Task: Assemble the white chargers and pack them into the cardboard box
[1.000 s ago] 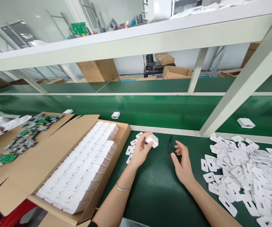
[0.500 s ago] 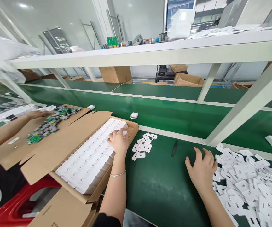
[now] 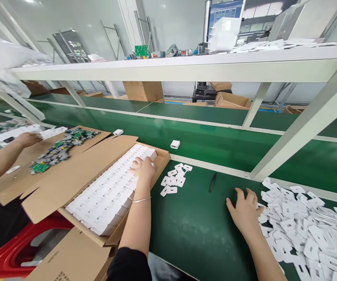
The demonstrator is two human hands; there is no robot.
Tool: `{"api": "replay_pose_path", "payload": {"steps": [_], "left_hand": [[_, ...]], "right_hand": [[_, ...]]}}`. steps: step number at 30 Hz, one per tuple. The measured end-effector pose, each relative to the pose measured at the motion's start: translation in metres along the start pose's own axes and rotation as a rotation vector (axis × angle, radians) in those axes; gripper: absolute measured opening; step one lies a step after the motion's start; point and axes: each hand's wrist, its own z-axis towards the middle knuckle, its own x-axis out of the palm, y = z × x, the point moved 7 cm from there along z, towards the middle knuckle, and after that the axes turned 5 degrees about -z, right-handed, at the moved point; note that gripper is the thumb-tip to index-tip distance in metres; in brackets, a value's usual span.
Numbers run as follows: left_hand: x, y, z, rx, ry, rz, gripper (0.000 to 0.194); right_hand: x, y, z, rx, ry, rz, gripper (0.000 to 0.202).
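Note:
My left hand (image 3: 143,168) is over the far right end of a cardboard box (image 3: 164,158), its fingers curled down on one of the white plastic housings packed there in rows. A bit of white shows by the thumb; the rest of that piece is hidden under my fingers. My right hand (image 3: 244,212) hovers low over the green table, fingers apart, with nothing in it. Right beside it spreads a pile of flat white plates with slots (image 3: 305,222). Between my hands lie a small group of the same plates (image 3: 172,180) and a black pen-like tool (image 3: 213,182).
Another person's hand (image 3: 29,139) is at the left, near circuit boards (image 3: 64,148) on a cardboard flap. White housings sit along the back, one (image 3: 175,144) behind the box. A white shelf (image 3: 174,70) and its slanted post (image 3: 300,121) stand over the table.
The view has shifted slightly. My left hand stays at the same end of the box and my right hand stays spread by the pile. The other person's hand has moved left.

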Motion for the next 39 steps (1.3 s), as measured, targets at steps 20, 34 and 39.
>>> {"api": "replay_pose_path", "payload": {"steps": [20,34,39], "left_hand": [[0.069,-0.185,-0.017,0.445,-0.022,-0.017,0.066],[0.096,-0.238,-0.024,0.512,0.128,-0.056,0.061],[0.089,-0.257,-0.044,0.622,0.094,-0.209,0.042]], "right_hand": [[0.001,0.059,-0.02,-0.37,-0.124,0.279,0.031],[-0.004,0.048,-0.013,-0.269,-0.272,0.164,0.038],[-0.009,0.052,-0.014,-0.294,-0.28,0.152,0.027]]}}
